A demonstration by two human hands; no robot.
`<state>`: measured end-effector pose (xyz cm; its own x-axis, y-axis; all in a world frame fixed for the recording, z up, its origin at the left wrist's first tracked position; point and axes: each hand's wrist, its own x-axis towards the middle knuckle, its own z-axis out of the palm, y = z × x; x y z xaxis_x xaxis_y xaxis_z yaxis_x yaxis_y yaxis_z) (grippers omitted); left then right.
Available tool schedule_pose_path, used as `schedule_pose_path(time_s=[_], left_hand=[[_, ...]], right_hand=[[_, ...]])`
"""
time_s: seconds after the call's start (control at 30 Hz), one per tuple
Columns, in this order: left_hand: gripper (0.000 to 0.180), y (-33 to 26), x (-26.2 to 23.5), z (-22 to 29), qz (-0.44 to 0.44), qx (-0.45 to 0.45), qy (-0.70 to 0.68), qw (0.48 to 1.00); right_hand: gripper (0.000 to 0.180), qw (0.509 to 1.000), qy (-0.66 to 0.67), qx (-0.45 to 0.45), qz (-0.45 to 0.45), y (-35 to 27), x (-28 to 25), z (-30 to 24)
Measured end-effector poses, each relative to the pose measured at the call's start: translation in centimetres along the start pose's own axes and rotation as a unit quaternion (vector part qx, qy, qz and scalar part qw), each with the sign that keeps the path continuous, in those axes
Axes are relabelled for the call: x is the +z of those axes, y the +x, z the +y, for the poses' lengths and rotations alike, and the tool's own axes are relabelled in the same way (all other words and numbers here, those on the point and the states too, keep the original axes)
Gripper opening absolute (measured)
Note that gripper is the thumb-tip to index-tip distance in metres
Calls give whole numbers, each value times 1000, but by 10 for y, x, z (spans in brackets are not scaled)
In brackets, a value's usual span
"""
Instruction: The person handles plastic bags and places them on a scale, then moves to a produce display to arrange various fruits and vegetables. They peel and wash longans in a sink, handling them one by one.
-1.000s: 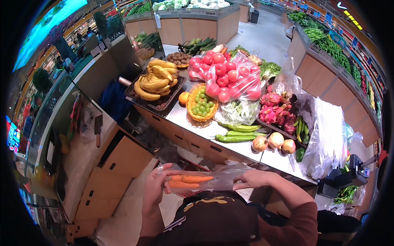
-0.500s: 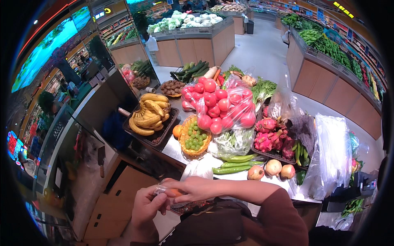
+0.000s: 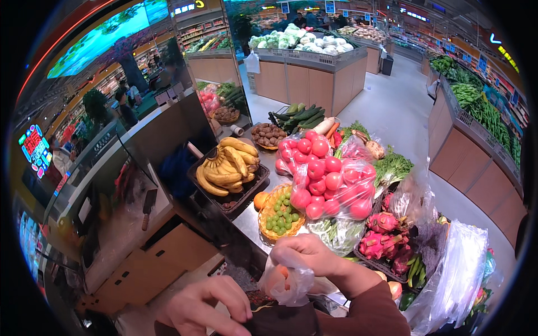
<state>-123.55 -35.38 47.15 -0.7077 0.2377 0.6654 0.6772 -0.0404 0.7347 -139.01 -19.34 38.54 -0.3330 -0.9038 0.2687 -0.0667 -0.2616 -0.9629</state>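
My right hand (image 3: 302,256) is closed on the gathered top of a small clear plastic bag (image 3: 298,288). An orange-coloured thing shows inside the bag, its kind too hidden to name. Lower left, my left hand (image 3: 210,305) has its fingers apart and holds nothing; it is separate from the bag. Just beyond the right hand stands a yellow wicker basket (image 3: 264,228) of green grapes (image 3: 282,215). Bagged red tomatoes (image 3: 328,185) are heaped behind that, with bagged leafy greens (image 3: 339,234) in front of them.
Bananas (image 3: 230,165) fill a dark tray at left. A knife (image 3: 148,208) is on the left counter. Dragon fruit (image 3: 381,245) and a stack of clear bags (image 3: 457,269) are at right. Farther off are cucumbers (image 3: 302,116) and a cabbage stand (image 3: 319,78).
My hands, together around the orange thing before, are now apart. The right has moved right and holds the bag up; the left has moved down and opened. The view has shifted left.
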Motion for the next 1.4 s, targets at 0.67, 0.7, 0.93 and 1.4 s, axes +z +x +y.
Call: schedule_pose_path(time_s=[0.67, 0.7, 0.93, 1.4], left_hand=[[54, 40, 8, -31, -175, 64, -243, 952], [54, 38, 9, -28, -143, 54, -232, 961], [54, 32, -8, -24, -143, 28, -147, 978], [54, 29, -27, -32, -28, -118, -145, 982]], right_hand=[[22, 881, 30, -150, 447, 118, -236, -87], [22, 864, 71, -124, 482, 132, -249, -104], [14, 832, -114, -349, 417, 199, -398, -134], [34, 614, -453, 125, 634, 151, -524, 158]])
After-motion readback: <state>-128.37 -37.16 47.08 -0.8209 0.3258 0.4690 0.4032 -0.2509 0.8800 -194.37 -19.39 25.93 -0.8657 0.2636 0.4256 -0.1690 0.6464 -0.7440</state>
